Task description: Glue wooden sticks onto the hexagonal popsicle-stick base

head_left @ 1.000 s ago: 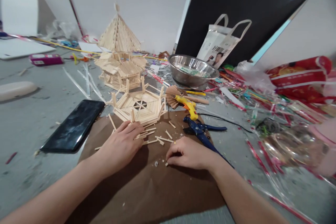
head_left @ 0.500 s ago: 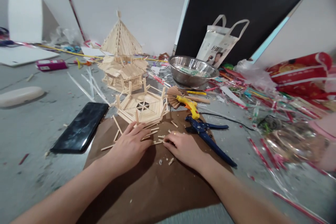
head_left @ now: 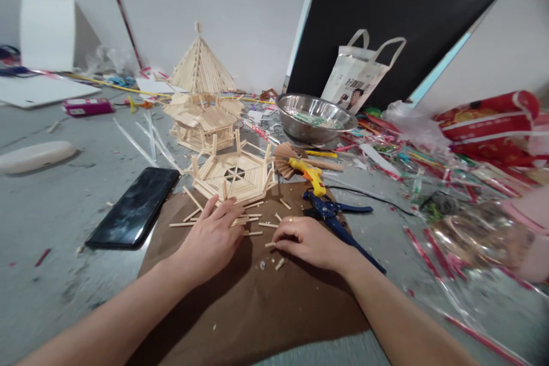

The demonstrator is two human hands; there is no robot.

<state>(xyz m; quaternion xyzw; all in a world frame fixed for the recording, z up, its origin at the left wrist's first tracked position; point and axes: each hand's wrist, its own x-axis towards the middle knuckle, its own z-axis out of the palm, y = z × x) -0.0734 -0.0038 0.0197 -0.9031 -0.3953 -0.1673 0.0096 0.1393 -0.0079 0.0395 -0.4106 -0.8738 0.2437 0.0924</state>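
Observation:
My left hand (head_left: 215, 235) lies palm down with fingers stretched out over several loose thin wooden sticks (head_left: 253, 219) on a brown sheet (head_left: 240, 303). My right hand (head_left: 312, 241) is pinched around a short stick piece (head_left: 270, 245), whose end pokes out past the fingertips. Just beyond my left fingers stands a polygonal frame (head_left: 206, 180) of glued sticks with short upright posts. Behind it rises a stick pavilion (head_left: 199, 68) with a pointed roof. Small offcuts (head_left: 280, 264) lie between my hands.
Right of the frame are a yellow glue gun (head_left: 315, 177) and a blue cutter (head_left: 338, 223). A black phone (head_left: 132, 209) lies at left. Farther back stand a steel bowl (head_left: 315, 131) and a white bag (head_left: 354, 77). Plastic scraps (head_left: 450, 171) litter the right side.
My right hand has drawn back to the right and towards me, with a short stick piece now showing in its fingers. My left hand has shifted slightly; sticks beside it lie differently.

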